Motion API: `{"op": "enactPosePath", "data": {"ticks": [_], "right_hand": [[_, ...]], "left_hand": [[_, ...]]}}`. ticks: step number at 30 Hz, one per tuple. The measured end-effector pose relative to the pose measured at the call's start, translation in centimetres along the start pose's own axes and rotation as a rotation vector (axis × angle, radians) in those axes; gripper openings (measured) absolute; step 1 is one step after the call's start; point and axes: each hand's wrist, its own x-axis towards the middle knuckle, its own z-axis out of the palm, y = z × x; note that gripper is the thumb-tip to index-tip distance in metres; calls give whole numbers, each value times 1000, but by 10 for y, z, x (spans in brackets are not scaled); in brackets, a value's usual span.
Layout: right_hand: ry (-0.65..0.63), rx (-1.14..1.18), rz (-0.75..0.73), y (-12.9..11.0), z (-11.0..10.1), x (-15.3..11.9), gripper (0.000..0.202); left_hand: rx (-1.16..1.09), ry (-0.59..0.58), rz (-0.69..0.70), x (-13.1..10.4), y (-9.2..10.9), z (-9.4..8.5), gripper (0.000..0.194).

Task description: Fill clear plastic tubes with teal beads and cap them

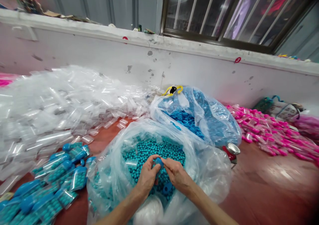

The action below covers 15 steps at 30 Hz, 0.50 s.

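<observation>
Both my hands meet over a clear plastic bag [119,135] full of small teal balls [154,148]. Pinched between the fingers of my left hand [147,173] and my right hand [175,173] is a small blue plastic cap [159,162]. Its far details are covered by my fingers. Another blue plastic piece [167,187] lies on the balls just below my right hand. A clear plastic tube [131,163] rests on the balls left of my left hand.
Filled blue-capped tubes [59,171] lie at the left, below a large heap of clear empty tubes [74,98]. Behind stands a bag of blue parts [184,120]. Pink-capped tubes [264,128], a red jar with a silver lid [232,150] and the wall [199,75] lie beyond.
</observation>
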Motion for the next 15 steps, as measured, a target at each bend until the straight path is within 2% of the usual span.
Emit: {"op": "enactPosePath", "data": {"ticks": [2,5,7,9,12,15], "right_hand": [[-60,81,58,4,-4,0,24],[-138,380,324,13,-7,4,16],[-56,545,496,17,-6,8,24],[95,592,569,16,-3,13,31],[212,520,497,5,0,14,31],[113,390,310,-11,0,7,33]], "left_hand": [[18,-34,-17,-2,-2,-3,34],[23,-159,-64,-4,-1,-8,42],[40,-215,-62,-5,2,-11,43],[69,-227,-15,-5,6,-11,40],[79,-188,33,-6,11,-8,36],[75,-119,16,-7,13,-6,41]]}}
